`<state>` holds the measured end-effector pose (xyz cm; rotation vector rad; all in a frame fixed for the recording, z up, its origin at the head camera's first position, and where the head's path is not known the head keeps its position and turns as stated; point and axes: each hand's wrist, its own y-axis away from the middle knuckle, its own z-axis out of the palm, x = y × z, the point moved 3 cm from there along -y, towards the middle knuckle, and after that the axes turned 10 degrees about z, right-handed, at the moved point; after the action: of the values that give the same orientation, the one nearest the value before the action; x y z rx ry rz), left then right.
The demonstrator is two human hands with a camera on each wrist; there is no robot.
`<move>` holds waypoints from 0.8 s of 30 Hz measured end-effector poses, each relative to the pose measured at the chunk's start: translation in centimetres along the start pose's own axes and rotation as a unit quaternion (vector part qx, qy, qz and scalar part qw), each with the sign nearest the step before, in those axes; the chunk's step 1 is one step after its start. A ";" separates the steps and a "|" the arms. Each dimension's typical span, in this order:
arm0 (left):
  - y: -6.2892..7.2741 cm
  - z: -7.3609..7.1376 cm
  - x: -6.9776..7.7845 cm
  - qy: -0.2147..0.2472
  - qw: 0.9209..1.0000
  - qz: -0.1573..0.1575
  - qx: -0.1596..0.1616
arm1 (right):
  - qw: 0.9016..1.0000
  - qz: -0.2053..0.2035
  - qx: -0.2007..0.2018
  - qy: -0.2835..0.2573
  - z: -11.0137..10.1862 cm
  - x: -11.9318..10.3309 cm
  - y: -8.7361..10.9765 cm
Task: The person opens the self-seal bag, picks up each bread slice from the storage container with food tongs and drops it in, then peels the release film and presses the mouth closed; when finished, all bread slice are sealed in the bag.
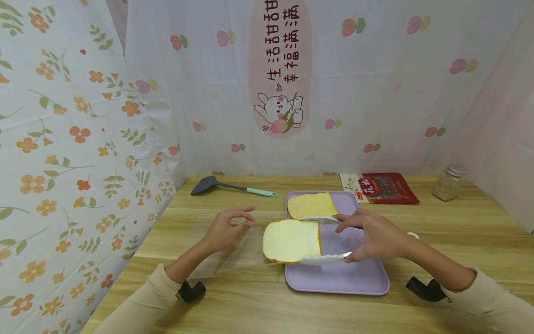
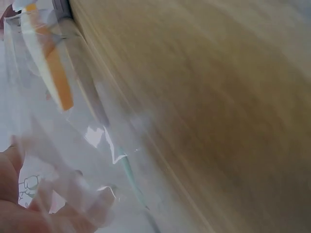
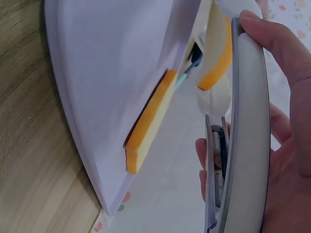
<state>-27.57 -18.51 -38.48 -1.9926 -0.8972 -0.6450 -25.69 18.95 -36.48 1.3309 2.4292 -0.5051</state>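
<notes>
My right hand [image 1: 379, 234] grips a pair of tongs [image 3: 251, 126] with pale handles and white scalloped tips. Between the tips is a bread slice [image 1: 292, 241], with pale faces and an orange crust, raised over the left edge of a lilac tray [image 1: 338, 283]. A second bread slice [image 1: 310, 205] lies on the tray's far part. To the left, my left hand [image 1: 227, 229] holds a clear plastic bag [image 2: 97, 136], thumb and fingers bent toward each other. In the head view the held slice's left end overlaps the bag's right side.
At the back left lies a spatula [image 1: 238, 187] with a dark head and mint handle. Behind the tray is a red-and-white spice packet [image 1: 385, 188]. A lidded glass jar [image 1: 449, 183] stands at the back right. Printed curtains [image 1: 208, 93] border the wooden table [image 1: 250, 306].
</notes>
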 end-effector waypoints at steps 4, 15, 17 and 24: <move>0.0 -0.1 1.0 0.006 1.000 -0.006 0.004 | 1.000 0.013 -0.002 0.015 0.0 0.0 -0.1; 0.3 -0.5 4.0 0.022 1.000 0.001 0.002 | 0.998 0.029 0.009 0.048 0.3 -0.6 -0.5; 0.3 -0.4 4.0 0.019 1.000 -0.002 0.005 | 0.999 0.030 0.004 0.040 0.3 -0.8 -0.5; 0.3 -0.2 3.3 0.019 1.000 -0.006 0.012 | 0.999 0.023 -0.006 0.023 0.7 -1.5 -1.1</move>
<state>-25.33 -17.69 -36.21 -1.9484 -0.8908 -0.6728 -25.73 16.97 -36.24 1.4045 2.4295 -0.4519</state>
